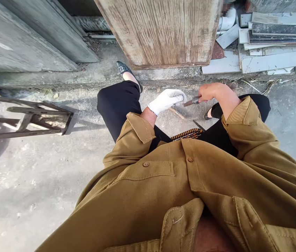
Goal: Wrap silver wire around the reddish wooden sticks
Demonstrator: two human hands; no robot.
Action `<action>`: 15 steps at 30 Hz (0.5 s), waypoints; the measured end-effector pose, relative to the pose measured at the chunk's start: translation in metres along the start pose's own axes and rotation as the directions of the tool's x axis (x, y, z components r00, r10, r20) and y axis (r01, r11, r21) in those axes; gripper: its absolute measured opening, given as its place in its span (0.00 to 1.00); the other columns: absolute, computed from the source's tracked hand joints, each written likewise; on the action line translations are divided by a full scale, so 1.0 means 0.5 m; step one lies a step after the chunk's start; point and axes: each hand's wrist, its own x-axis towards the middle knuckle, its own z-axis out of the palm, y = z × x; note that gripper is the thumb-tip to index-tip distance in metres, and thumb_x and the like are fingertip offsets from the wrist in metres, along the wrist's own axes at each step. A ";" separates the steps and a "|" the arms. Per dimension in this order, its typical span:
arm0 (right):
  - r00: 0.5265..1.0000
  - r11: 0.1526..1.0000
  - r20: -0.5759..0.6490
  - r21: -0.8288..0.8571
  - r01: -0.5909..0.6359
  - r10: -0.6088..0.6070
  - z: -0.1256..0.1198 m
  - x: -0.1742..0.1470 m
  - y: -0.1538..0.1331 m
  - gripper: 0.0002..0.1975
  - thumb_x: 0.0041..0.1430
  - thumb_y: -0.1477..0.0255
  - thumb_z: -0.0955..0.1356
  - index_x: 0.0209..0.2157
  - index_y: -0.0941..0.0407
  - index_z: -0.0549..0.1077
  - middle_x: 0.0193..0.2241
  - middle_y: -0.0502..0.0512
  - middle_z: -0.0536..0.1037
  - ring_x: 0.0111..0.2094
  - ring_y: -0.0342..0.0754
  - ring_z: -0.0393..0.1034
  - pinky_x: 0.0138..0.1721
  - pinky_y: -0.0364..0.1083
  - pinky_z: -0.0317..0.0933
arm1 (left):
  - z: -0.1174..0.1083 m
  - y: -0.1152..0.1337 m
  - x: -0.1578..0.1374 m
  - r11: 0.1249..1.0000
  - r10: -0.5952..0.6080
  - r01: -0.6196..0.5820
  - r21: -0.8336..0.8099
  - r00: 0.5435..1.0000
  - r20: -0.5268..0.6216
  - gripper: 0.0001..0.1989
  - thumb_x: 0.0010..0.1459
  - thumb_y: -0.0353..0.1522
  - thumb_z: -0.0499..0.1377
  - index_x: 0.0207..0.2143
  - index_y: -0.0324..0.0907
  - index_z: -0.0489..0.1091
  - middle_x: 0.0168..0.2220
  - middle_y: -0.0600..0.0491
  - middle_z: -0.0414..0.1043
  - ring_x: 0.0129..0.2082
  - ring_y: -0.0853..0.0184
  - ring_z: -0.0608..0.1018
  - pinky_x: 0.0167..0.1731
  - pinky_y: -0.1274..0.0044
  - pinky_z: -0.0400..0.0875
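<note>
My left hand (167,100) wears a white knitted glove. Its fingers are curled together, and I cannot make out what is in them. Bare and closed, my right hand (210,92) grips a tool (195,100) with a dark, ridged handle. The tool's brownish, blurred end points left and reaches close to the gloved fingertips; whether they touch is unclear. Beneath the hands, a pale, thin, curved strip (177,112) shows blurred near the ground. An orange-and-black striped woven edge (186,134) lies between my legs, beside a dark, narrow piece (198,125).
A weathered wooden panel (163,33) stands ahead on a low concrete ledge (95,78). Stacked white boards or tiles (276,56) lie at the right, near a white pipe (227,20). Grey boards (29,38) lean at the left, above a wooden frame (35,117) on the concrete floor.
</note>
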 end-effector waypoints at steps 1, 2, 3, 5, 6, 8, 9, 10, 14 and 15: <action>0.997 1.000 0.068 0.014 0.023 -0.024 0.002 -0.009 -0.012 0.16 0.75 0.74 0.79 0.30 0.62 0.81 0.27 0.59 0.80 0.40 0.53 0.79 0.49 0.52 0.67 | 0.000 0.000 0.001 1.000 -0.004 0.005 0.008 0.999 -0.042 0.15 0.66 0.41 0.74 0.35 0.38 0.80 0.29 0.51 0.77 0.24 0.72 0.72 0.25 0.80 0.66; 0.990 0.998 0.126 0.035 0.057 -0.061 0.002 -0.018 -0.021 0.17 0.75 0.75 0.78 0.29 0.63 0.80 0.25 0.56 0.78 0.38 0.50 0.77 0.48 0.50 0.66 | -0.001 0.000 0.003 1.000 -0.009 0.011 0.016 0.996 -0.087 0.14 0.66 0.39 0.73 0.35 0.38 0.79 0.29 0.52 0.77 0.24 0.72 0.73 0.25 0.80 0.67; 0.978 0.993 0.174 0.060 0.104 -0.113 0.001 -0.026 -0.027 0.17 0.76 0.76 0.78 0.29 0.63 0.80 0.23 0.53 0.75 0.34 0.47 0.74 0.45 0.48 0.64 | -0.002 0.000 0.005 0.999 -0.016 0.019 0.027 0.992 -0.128 0.12 0.67 0.38 0.72 0.35 0.38 0.79 0.29 0.52 0.77 0.24 0.72 0.73 0.26 0.81 0.68; 0.937 0.966 0.249 0.144 0.216 -0.247 -0.005 -0.041 -0.025 0.16 0.76 0.79 0.75 0.30 0.63 0.79 0.22 0.49 0.73 0.29 0.42 0.67 0.40 0.45 0.61 | -0.006 -0.001 0.012 0.998 -0.029 0.040 0.048 0.980 -0.198 0.09 0.68 0.34 0.70 0.35 0.39 0.78 0.29 0.53 0.77 0.25 0.72 0.74 0.27 0.82 0.69; 0.904 0.937 0.269 0.209 0.281 -0.331 -0.010 -0.047 -0.019 0.15 0.77 0.80 0.74 0.30 0.62 0.80 0.22 0.49 0.74 0.28 0.40 0.65 0.37 0.44 0.60 | -0.007 -0.001 0.015 0.997 -0.036 0.050 0.054 0.972 -0.233 0.08 0.68 0.32 0.69 0.35 0.39 0.77 0.29 0.53 0.76 0.25 0.72 0.75 0.27 0.82 0.70; 0.838 0.826 0.205 0.396 0.401 -0.505 -0.021 -0.057 0.004 0.13 0.75 0.80 0.73 0.32 0.61 0.80 0.25 0.49 0.77 0.27 0.40 0.67 0.34 0.41 0.60 | -0.007 -0.002 0.021 0.995 -0.063 0.081 0.049 0.953 -0.297 0.08 0.69 0.27 0.66 0.33 0.39 0.76 0.29 0.54 0.75 0.25 0.72 0.73 0.27 0.82 0.70; 0.817 0.737 0.098 0.501 0.453 -0.568 -0.026 -0.062 0.017 0.11 0.74 0.78 0.74 0.33 0.60 0.81 0.27 0.49 0.78 0.28 0.40 0.68 0.33 0.41 0.61 | -0.005 -0.003 0.024 0.994 -0.081 0.100 0.044 0.944 -0.320 0.09 0.69 0.26 0.64 0.33 0.40 0.75 0.28 0.55 0.74 0.24 0.72 0.72 0.27 0.82 0.69; 0.803 0.617 -0.067 0.603 0.505 -0.592 -0.030 -0.065 0.030 0.10 0.73 0.76 0.76 0.34 0.59 0.80 0.27 0.49 0.78 0.27 0.40 0.68 0.31 0.40 0.61 | -0.002 -0.004 0.025 0.992 -0.097 0.117 0.040 0.941 -0.323 0.10 0.70 0.24 0.63 0.32 0.40 0.75 0.27 0.55 0.73 0.24 0.72 0.72 0.26 0.81 0.68; 0.778 0.199 -0.608 0.752 0.628 -0.156 -0.038 -0.063 0.057 0.12 0.81 0.72 0.68 0.39 0.57 0.78 0.29 0.49 0.75 0.25 0.40 0.61 0.28 0.42 0.58 | 0.010 -0.010 0.025 0.989 -0.126 0.138 0.053 0.974 -0.189 0.09 0.71 0.26 0.62 0.34 0.40 0.76 0.25 0.56 0.71 0.22 0.72 0.71 0.24 0.81 0.64; 0.796 0.218 -0.605 0.774 0.595 -0.026 -0.038 -0.057 0.059 0.14 0.83 0.74 0.66 0.38 0.57 0.76 0.29 0.49 0.74 0.25 0.40 0.61 0.28 0.42 0.57 | 0.013 -0.011 0.024 0.989 -0.127 0.138 0.057 0.979 -0.158 0.08 0.70 0.26 0.63 0.34 0.40 0.77 0.24 0.56 0.70 0.21 0.72 0.70 0.23 0.81 0.63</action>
